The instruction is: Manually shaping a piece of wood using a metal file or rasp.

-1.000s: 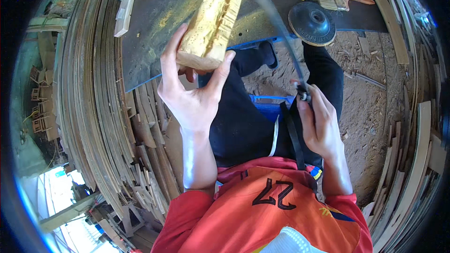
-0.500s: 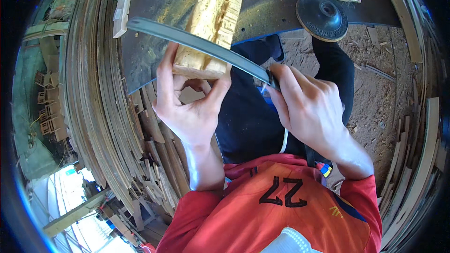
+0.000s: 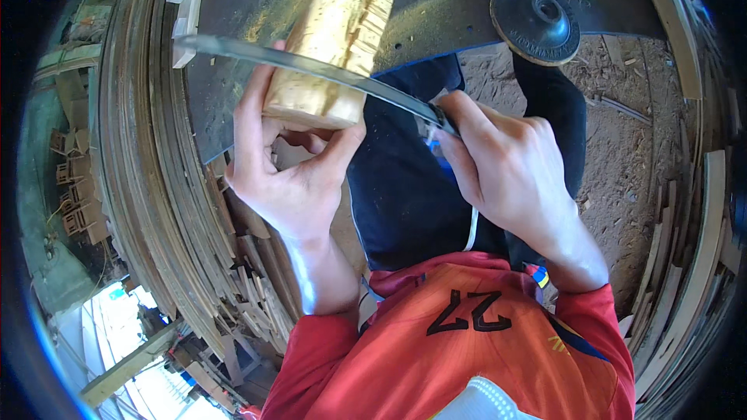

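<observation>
In the head view, the left hand (image 3: 292, 179) has its grip clenched around the near end of a pale carved wood block (image 3: 338, 39), which leans on the dark table (image 3: 436, 0). The right hand (image 3: 510, 167), just right of the block, grasps the handle of a long knife (image 3: 311, 66) (blade lying across the block). A black sanding disc (image 3: 535, 22) sits well right of the block.

Long blade (image 3: 311, 66) swung down from upright, now across wood block (image 3: 334, 39).
</observation>
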The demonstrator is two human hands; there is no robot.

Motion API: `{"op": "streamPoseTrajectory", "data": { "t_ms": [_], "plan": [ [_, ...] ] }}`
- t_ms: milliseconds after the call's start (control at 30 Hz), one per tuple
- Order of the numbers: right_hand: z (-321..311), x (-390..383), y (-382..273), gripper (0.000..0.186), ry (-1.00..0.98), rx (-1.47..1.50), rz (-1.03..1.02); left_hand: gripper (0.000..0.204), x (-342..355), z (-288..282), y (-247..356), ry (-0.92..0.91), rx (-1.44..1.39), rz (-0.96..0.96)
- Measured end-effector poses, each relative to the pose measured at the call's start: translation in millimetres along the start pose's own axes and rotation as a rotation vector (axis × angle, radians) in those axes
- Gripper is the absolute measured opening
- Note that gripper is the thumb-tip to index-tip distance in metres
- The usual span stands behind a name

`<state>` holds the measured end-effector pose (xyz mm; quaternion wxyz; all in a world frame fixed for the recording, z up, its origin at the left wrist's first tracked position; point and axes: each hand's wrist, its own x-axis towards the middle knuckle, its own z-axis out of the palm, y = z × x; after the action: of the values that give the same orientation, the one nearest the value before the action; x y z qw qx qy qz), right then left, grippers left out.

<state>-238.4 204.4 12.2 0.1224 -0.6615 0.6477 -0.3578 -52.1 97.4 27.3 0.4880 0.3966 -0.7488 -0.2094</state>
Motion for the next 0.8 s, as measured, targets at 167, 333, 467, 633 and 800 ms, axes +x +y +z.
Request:
{"op": "streamPoseTrajectory", "data": {
  "t_ms": [167, 333, 467, 633, 800],
  "plan": [
    [-3.3, -17.3, 1.8, 0.017, 0.037, 0.086, 0.08, 0.077, 26.5, 3.7, 11.4, -0.122, 0.074, 0.268],
    [-5.3, 2.5, -3.5, 0.019, -0.018, 0.272, 0.185, 0.079, 39.1, 6.9, 13.0, -0.206, 0.107, 0.325],
    [-4.3, -7.9, 2.0, 0.02, -0.098, 0.485, 0.227, 0.077, 46.0, 0.9, -2.9, -0.156, 0.144, 0.355],
    [1.6, 3.1, 2.7, 0.019, -0.087, 0.418, 0.201, 0.082, 32.5, -0.3, -5.9, -0.197, 0.138, 0.222],
    [2.4, 4.9, 2.2, 0.018, -0.184, 0.513, 0.21, 0.08, 33.9, 1.3, -18.8, -0.115, 0.054, 0.145]
  ]
}}
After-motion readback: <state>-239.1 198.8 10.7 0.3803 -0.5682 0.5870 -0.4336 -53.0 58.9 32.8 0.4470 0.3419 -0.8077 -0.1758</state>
